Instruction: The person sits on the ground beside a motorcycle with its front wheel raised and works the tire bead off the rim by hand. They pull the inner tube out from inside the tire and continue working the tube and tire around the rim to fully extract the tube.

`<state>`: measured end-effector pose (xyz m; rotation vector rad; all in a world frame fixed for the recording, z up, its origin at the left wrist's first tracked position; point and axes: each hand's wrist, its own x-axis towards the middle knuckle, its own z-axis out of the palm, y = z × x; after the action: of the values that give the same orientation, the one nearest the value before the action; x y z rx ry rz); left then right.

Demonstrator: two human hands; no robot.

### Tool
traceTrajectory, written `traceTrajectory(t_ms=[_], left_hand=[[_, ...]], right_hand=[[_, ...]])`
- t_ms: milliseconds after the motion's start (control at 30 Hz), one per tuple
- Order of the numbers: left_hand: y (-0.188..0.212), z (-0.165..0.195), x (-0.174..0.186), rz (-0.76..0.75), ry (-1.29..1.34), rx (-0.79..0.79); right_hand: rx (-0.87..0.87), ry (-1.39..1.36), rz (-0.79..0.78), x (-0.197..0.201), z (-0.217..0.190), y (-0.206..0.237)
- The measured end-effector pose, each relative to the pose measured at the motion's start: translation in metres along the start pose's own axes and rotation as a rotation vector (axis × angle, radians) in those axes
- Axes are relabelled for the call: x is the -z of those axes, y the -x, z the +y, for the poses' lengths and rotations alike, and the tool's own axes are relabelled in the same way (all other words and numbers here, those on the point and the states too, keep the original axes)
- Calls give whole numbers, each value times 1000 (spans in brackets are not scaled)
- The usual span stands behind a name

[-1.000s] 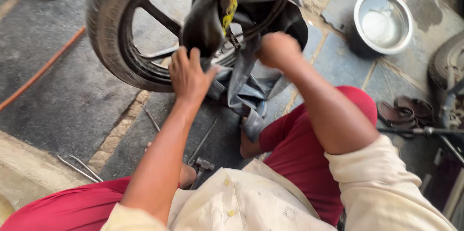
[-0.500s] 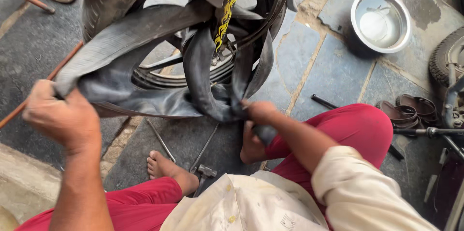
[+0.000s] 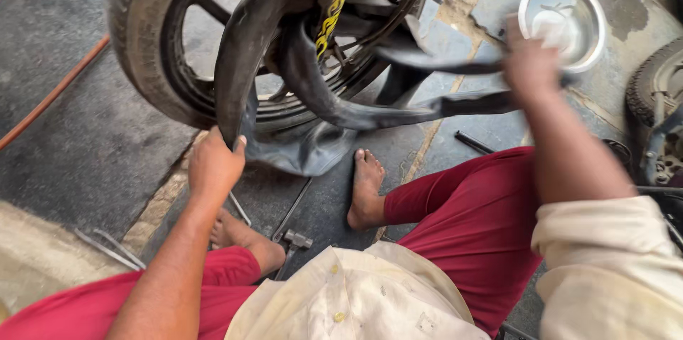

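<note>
Squatting barefoot on the stone floor [image 3: 85,162], person in red trousers and a cream shirt, wheel [image 3: 163,48] in front of them. Black inner tube [image 3: 313,98] hangs half out of the tyre, draped through the rim and sagging toward the floor between the feet. Left hand [image 3: 213,166] has fingers curled tight around the tube's left fold, just under the tyre tread. Right hand [image 3: 530,62] is out to the right, stretching the tube's other end into a taut strand; it's motion-blurred, so can't tell the exact finger position, but it looks closed on the rubber. Steel bowl [image 3: 562,20] sits on the floor just beyond that hand. Yellow chain [image 3: 334,2] hangs over the hub. Hammer [image 3: 295,240] and metal rods lie on the floor near the left foot.
</note>
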<state>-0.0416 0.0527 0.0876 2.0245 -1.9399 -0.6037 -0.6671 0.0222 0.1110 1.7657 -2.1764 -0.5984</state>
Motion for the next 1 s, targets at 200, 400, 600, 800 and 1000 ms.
traceTrajectory(t_ms=[200,400,600,800,1000], left_hand=[[2,12,-13,-136,-4,47],[0,-1,-22,-41,3,-4],[-17,-34,-44,-34,17,-28],[0,-7,-89,-188,4,-59],[61,85,-138,-175,-20,-277]], right_hand=[[443,-355,-471,39,-237,47],[438,-808,-490,8,-320,78],[530,-165,-1020,-4,-183,50],[91,95,-662,72,-45,-26],[392,116,-55,99,-99,-12]])
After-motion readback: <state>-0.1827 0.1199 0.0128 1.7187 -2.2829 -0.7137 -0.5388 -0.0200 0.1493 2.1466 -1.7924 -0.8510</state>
